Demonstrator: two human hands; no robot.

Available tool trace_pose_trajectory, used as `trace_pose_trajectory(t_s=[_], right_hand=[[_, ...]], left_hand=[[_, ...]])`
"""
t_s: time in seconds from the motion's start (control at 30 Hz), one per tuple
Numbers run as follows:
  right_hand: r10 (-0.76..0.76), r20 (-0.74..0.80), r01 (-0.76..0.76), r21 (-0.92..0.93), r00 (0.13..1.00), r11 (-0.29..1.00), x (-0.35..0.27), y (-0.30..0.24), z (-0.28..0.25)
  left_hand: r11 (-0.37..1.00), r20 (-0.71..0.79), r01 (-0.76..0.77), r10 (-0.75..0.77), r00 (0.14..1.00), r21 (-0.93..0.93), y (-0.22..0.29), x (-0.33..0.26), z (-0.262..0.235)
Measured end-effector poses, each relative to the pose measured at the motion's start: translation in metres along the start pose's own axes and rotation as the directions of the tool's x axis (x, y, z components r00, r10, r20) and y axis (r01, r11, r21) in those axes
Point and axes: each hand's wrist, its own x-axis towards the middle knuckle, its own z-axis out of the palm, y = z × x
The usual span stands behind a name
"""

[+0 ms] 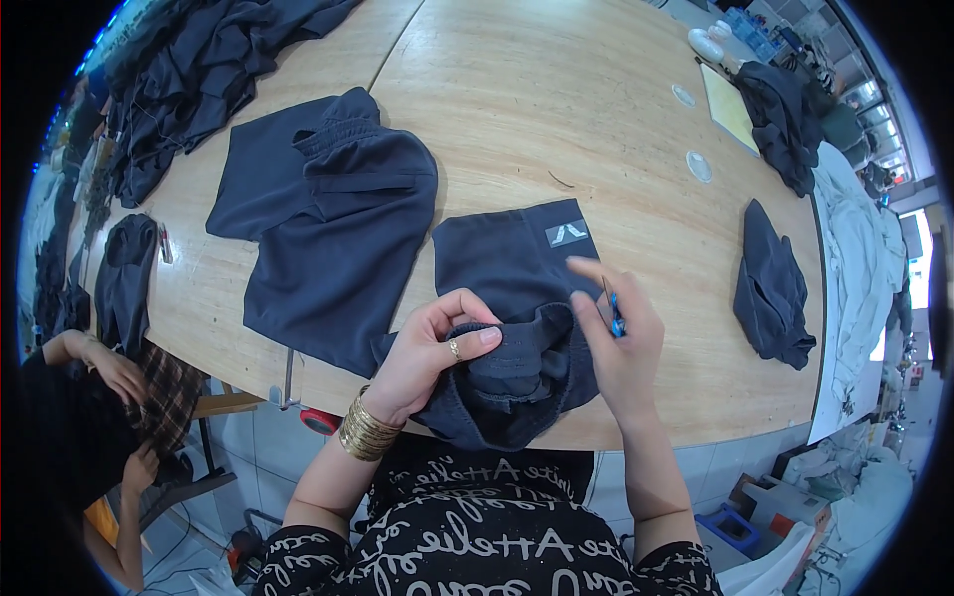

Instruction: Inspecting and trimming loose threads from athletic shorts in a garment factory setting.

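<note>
The left hand (429,348) pinches the waistband (522,356) of dark shorts (492,248) at the frame's lower centre, their long axis running upward toward a pale patch (567,233) nearer the right hand (630,333), which grasps blue snips (617,316), thumb and forefinger apart.

A dark garment (532,350) lies at the near edge of the wooden table (616,119), opening bunched, pale-patched end flat toward the table's middle, with blue snips (617,318) above the table.

Black white-script shirt (487,536); gold bangles (366,429), ring (454,350).
</note>
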Motion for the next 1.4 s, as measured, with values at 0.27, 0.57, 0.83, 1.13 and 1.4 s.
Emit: trace_pose_trajectory(t_s=[0.27, 0.57, 0.83, 1.13, 1.4], right_hand=[[-0.093, 0.286, 0.099, -0.007, 0.954, 0.995, -0.012, -0.008, -0.007], [0.042, 0.452, -0.149, 0.206, 0.891, 0.967, -0.012, -0.008, -0.014], [-0.124, 0.349, 0.189, -0.161, 0.929, 0.969, -0.005, -0.016, -0.024], [-0.071, 0.383, 0.064, 0.031, 0.921, 0.997, -0.017, 0.013, -0.010], [-0.015, 0.290, -0.038, 0.177, 0.957, 0.983, -0.009, 0.001, -0.018]], left_hand=[[1.000, -0.014, -0.005, 0.005, 1.000, 0.002, 0.000, 0.004, 0.006], [0.999, -0.031, 0.000, 0.002, 1.000, 0.041, 0.000, 0.003, 0.007], [1.000, -0.015, 0.003, -0.003, 1.000, 0.015, 0.002, 0.003, 0.007], [0.999, 0.007, 0.011, -0.011, 1.000, 0.039, 0.004, 0.005, 0.007], [0.999, -0.022, 0.017, -0.016, 1.000, 0.045, 0.002, 0.004, 0.001]])
